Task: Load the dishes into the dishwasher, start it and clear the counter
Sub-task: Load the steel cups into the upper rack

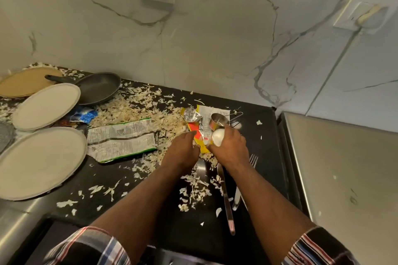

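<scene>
While the black counter [176,211] is covered with pale vegetable shreds [129,107], I judge that the step in hand is to pick the small steel pieces out of the litter before anything goes to the dishwasher, which I do not see here.

On the far left lie the large things: three pale plates [36,163], a tan one behind them, and a dark frying pan [98,88]. These I would leave for later, because they are well apart from the hands.

In the middle lies a printed green-edged wrapper [122,140], and to its right a yellow wrapper [195,133] with crumpled foil.

My right hand [231,146] is closed around a small round steel cup [217,136], just near a steel measuring cup [219,121] with a wire handle. My left hand [183,150] rests palm down on the yellow wrapper, fingers curled; I cannot tell if it grips it.

To do this well, I would hold the wrapper flat, lift the cup straight up, and shake the shreds off.

Near the right forearm lie a spoon [225,196] and a fork [252,160].
</scene>
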`<state>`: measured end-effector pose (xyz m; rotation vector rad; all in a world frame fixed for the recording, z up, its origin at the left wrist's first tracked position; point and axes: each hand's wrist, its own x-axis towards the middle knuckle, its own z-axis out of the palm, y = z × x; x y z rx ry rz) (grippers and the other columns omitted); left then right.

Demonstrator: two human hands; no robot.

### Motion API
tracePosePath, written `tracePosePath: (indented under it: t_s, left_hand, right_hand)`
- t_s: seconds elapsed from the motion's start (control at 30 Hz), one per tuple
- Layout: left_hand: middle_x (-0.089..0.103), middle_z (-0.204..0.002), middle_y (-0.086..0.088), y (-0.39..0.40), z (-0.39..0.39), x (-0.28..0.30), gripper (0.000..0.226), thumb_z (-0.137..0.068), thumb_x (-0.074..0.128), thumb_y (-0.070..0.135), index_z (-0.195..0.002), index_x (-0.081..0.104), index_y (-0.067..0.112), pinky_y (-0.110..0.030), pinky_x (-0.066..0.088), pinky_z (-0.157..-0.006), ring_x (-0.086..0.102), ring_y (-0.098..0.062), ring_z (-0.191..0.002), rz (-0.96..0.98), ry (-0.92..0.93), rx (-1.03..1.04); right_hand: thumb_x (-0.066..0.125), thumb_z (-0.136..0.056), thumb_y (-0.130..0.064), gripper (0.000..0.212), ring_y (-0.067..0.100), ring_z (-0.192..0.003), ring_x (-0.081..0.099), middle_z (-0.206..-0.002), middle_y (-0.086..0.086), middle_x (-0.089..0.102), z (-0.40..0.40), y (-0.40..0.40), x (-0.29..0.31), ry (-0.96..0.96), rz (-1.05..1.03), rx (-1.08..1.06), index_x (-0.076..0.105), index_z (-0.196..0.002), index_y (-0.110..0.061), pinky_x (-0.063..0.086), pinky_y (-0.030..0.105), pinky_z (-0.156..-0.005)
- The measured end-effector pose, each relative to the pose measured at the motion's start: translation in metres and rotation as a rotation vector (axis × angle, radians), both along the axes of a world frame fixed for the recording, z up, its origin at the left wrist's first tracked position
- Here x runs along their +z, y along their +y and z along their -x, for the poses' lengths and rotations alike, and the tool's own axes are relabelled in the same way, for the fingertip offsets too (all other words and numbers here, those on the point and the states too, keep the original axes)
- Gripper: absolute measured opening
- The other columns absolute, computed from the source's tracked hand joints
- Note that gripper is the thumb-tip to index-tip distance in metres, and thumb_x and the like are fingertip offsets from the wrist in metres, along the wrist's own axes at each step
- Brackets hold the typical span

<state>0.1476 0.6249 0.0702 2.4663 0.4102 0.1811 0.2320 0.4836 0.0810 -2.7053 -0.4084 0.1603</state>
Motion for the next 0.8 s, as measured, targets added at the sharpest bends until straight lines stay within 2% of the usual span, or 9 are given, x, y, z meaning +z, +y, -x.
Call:
tracePosePath:
  t_s: [0.1, 0.2, 0.3, 0.37, 0.47, 0.53, 0.63, 0.7, 0.8]
  left_hand:
    - [0.05, -0.148, -0.01, 0.001, -0.016, -0.002, 0.056, -0.098, 0.058, 0.026, -0.15, 0.042, 0.013, -0.039, 0.038, -0.112, 0.046, -0.026, -0.136, 0.069, 0.0, 0.057]
    - [0.058, -0.14, -0.008, 0.002, -0.027, 0.0, 0.047, -0.099, 0.057, 0.028, -0.144, 0.05, 0.012, -0.041, 0.048, -0.103, 0.057, -0.025, -0.124, 0.191, -0.054, 0.156]
    - [0.065, -0.126, -0.007, 0.003, -0.035, 0.01, 0.032, -0.103, 0.052, 0.036, -0.128, 0.06, 0.018, -0.038, 0.057, -0.081, 0.066, -0.022, -0.103, 0.534, -0.117, 0.298]
    - [0.068, -0.119, -0.011, 0.006, -0.04, 0.017, 0.029, -0.103, 0.047, 0.042, -0.113, 0.064, 0.02, -0.04, 0.057, -0.08, 0.068, -0.025, -0.098, 0.809, -0.106, 0.37]
    - [0.066, -0.12, -0.013, 0.01, -0.041, 0.024, 0.047, -0.101, 0.044, 0.057, -0.12, 0.062, 0.017, -0.045, 0.057, -0.086, 0.067, -0.033, -0.103, 1.128, -0.01, 0.433]
    - [0.069, -0.118, -0.015, 0.01, -0.04, 0.025, 0.058, -0.097, 0.041, 0.066, -0.122, 0.063, 0.017, -0.046, 0.058, -0.087, 0.068, -0.035, -0.106, 1.277, 0.032, 0.415]
    - [0.071, -0.115, -0.019, 0.014, -0.038, 0.025, 0.058, -0.096, 0.044, 0.065, -0.122, 0.064, 0.018, -0.043, 0.059, -0.078, 0.068, -0.037, -0.107, 1.443, 0.003, 0.416]
    - [0.072, -0.112, -0.021, 0.019, -0.037, 0.025, 0.051, -0.099, 0.048, 0.055, -0.124, 0.064, 0.014, -0.041, 0.06, -0.072, 0.07, -0.034, -0.102, 1.469, -0.018, 0.444]
    - [0.073, -0.107, -0.02, 0.024, -0.035, 0.022, 0.043, -0.102, 0.048, 0.041, -0.125, 0.064, 0.008, -0.04, 0.062, -0.071, 0.072, -0.031, -0.097, 1.448, -0.02, 0.479]
  right_hand:
    - [0.075, -0.076, -0.059, 0.091, 0.032, -0.127, 0.045, -0.141, 0.011, 0.048, -0.015, 0.007, -0.004, 0.011, 0.028, 0.02, 0.033, -0.147, -0.02, 0.048, 0.043, -0.096]
    - [0.074, -0.074, -0.061, 0.085, 0.03, -0.122, 0.047, -0.135, 0.007, 0.052, -0.023, 0.012, 0.0, -0.023, -0.077, 0.043, 0.039, -0.141, -0.023, 0.048, 0.042, -0.094]
    - [0.064, -0.067, -0.07, 0.077, 0.024, -0.114, 0.049, -0.127, 0.001, 0.054, -0.029, 0.022, 0.014, 0.018, -0.248, 0.081, 0.05, -0.129, -0.025, 0.052, 0.043, -0.09]
    - [0.062, -0.06, -0.071, 0.073, 0.02, -0.105, 0.054, -0.119, -0.001, 0.055, -0.034, 0.029, 0.023, 0.152, -0.387, 0.074, 0.054, -0.118, -0.028, 0.056, 0.043, -0.084]
    - [0.069, -0.076, -0.062, 0.045, 0.018, -0.095, 0.064, -0.113, 0.003, 0.064, -0.041, 0.037, 0.028, 0.415, -0.658, 0.041, 0.059, -0.103, -0.028, 0.06, 0.045, -0.081]
    - [0.066, -0.084, -0.064, 0.05, 0.023, -0.097, 0.067, -0.109, 0.006, 0.069, -0.041, 0.04, 0.03, 0.587, -0.757, 0.034, 0.064, -0.109, -0.022, 0.059, 0.044, -0.084]
    - [0.052, -0.093, -0.066, 0.055, 0.025, -0.103, 0.067, -0.107, 0.006, 0.072, -0.041, 0.041, 0.033, 0.754, -0.805, 0.04, 0.069, -0.106, -0.016, 0.056, 0.044, -0.088]
    - [0.044, -0.1, -0.059, 0.049, 0.023, -0.105, 0.065, -0.109, 0.005, 0.072, -0.049, 0.037, 0.036, 0.686, -0.74, 0.068, 0.071, -0.102, -0.019, 0.055, 0.046, -0.091]
    - [0.055, -0.102, -0.029, 0.023, 0.022, -0.111, 0.063, -0.121, 0.004, 0.07, -0.084, 0.025, 0.033, 0.283, -0.489, 0.1, 0.073, -0.114, -0.019, 0.052, 0.043, -0.098]
